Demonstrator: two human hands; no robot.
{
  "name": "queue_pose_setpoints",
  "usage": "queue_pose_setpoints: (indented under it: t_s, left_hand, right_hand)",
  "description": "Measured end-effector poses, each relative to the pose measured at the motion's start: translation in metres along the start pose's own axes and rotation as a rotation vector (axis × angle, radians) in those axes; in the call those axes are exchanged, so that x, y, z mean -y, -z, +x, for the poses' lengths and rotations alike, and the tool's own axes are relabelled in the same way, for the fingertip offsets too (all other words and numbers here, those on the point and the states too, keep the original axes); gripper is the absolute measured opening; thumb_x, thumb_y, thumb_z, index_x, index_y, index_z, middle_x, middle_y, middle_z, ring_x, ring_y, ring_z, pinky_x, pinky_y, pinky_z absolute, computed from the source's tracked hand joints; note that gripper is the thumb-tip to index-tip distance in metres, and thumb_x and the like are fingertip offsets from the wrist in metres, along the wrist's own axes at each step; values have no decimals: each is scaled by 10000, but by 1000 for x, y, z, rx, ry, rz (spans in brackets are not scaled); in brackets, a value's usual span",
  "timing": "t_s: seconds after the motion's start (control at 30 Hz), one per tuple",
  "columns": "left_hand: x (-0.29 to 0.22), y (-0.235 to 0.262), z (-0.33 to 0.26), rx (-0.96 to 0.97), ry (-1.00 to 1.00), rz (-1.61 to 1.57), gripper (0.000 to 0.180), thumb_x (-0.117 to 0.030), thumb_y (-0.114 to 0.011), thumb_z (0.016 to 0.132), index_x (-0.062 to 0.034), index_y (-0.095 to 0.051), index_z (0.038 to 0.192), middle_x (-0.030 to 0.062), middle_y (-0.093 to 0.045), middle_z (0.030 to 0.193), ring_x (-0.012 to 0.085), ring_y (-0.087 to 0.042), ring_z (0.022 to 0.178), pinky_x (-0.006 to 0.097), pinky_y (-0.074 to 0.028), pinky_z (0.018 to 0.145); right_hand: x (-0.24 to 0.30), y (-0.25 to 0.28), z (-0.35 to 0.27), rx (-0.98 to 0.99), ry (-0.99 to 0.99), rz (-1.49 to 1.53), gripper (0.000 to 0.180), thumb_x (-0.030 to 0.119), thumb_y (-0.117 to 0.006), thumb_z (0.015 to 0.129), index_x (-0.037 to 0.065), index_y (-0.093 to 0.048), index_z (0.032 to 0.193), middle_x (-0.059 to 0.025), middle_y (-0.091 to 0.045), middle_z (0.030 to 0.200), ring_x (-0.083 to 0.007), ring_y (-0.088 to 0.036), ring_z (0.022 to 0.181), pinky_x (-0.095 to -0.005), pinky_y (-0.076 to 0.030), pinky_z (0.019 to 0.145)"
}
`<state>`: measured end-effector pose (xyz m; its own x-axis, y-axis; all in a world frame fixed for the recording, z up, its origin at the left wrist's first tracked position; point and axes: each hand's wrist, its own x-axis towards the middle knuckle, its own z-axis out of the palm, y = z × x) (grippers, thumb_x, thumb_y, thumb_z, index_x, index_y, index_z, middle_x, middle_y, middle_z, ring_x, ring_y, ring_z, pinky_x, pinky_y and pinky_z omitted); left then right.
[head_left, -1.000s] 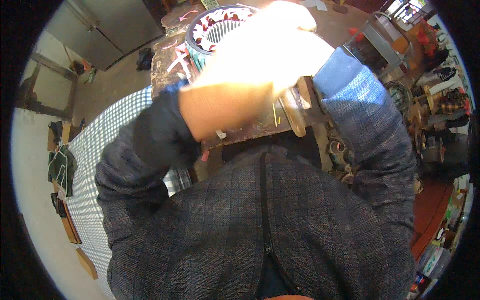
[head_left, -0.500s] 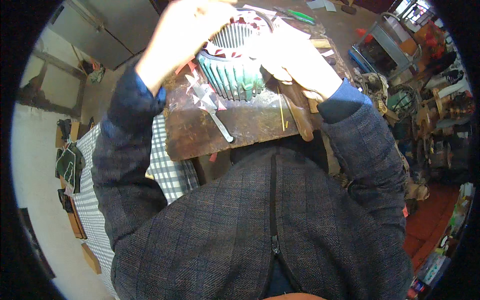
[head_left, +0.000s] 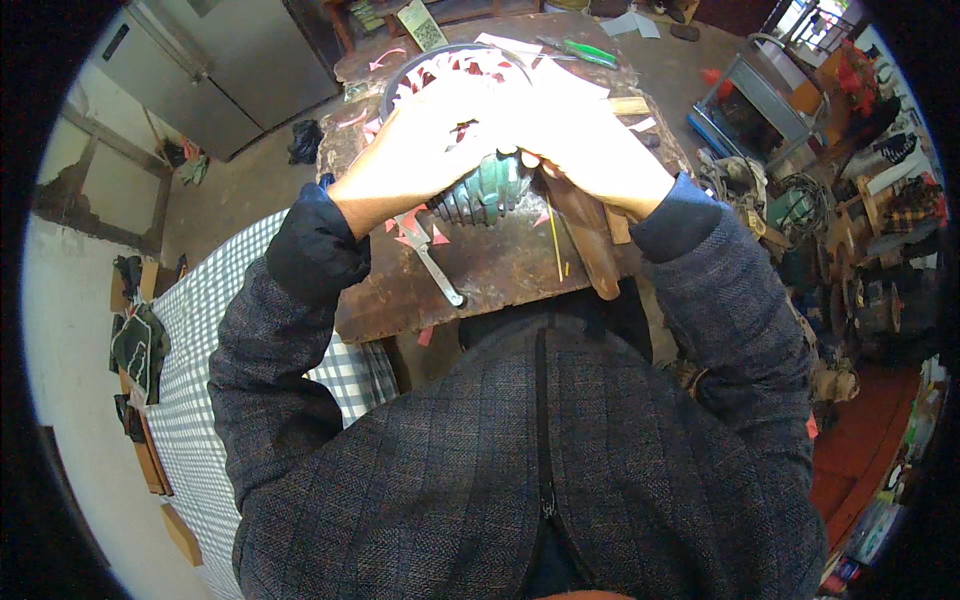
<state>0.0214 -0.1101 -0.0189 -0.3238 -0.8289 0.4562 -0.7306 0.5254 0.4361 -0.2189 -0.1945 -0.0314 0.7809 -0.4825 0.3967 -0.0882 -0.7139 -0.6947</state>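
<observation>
- Grip: left hand [head_left: 432, 138] and right hand [head_left: 575, 130] close together, fingers bleached by glare — cannot tell whether they clench anything.
- Just beneath: green, ribbed, cylindrical metal housing [head_left: 490, 190] on the dark wooden table [head_left: 400, 308]; probably heavy and stiff, best held by its outer ribs.
- Beyond the grip, around the housing's mouth: pointed red-and-white paper-like liners [head_left: 472, 64] — likely light, easily creased.

No words or numbers can be read with certainty. At the far edge of the table [head_left: 395, 310], a pale green card [head_left: 422, 25] bears small dark printing, too fine to make out. Far on the left, a grey cabinet [head_left: 225, 95] carries a small dark plate [head_left: 117, 40] whose surface shows only as a blur. At the near right, coloured packages [head_left: 868, 535] are too indistinct to read.
</observation>
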Motion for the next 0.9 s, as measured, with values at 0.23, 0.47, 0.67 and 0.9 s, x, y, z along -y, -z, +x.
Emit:
queue_pose_setpoints:
  t_s: [0.23, 0.47, 0.67, 0.9]
  left_hand:
    - [-1, -9, -4, -142, 21, -30, 277, -164, -648, 958, -11, -686, 1185, 158, -717, 1105, 296, -687, 1000, 379, -535, 914]
    - [-4, -11, 2, -93, 177, -270, 242, -113, -645, 977, -10, -646, 1196, 104, -696, 1125, 202, -656, 1023, 335, -515, 924]
    - [7, -10, 5, -95, 215, -277, 317, -57, -628, 991, -9, -572, 1299, 56, -672, 1184, 136, -623, 1112, 297, -484, 991]
    - [-16, -1, -7, -274, 240, -398, 274, -136, -729, 920, -22, -682, 1165, 132, -714, 1083, 257, -702, 999, 330, -539, 907]
  right_hand:
    - [0, -7, 7, 16, 9, -208, 351, 231, -560, 1065, 35, -648, 1343, -155, -667, 1298, -296, -630, 1163, -393, -483, 1046]
    - [-7, -8, 6, -109, 18, -293, 279, 206, -600, 1014, 39, -691, 1217, -102, -696, 1099, -232, -657, 1009, -381, -526, 907]
    - [0, -21, 4, -58, -391, 866, 166, 202, -556, 1076, 65, -640, 1034, 15, -523, 793, -68, -437, 616, -241, -336, 508]
    - [11, -19, 6, 56, -542, 1236, 203, 203, -525, 1108, 71, -613, 980, 52, -448, 705, -36, -381, 535, -186, -263, 413]
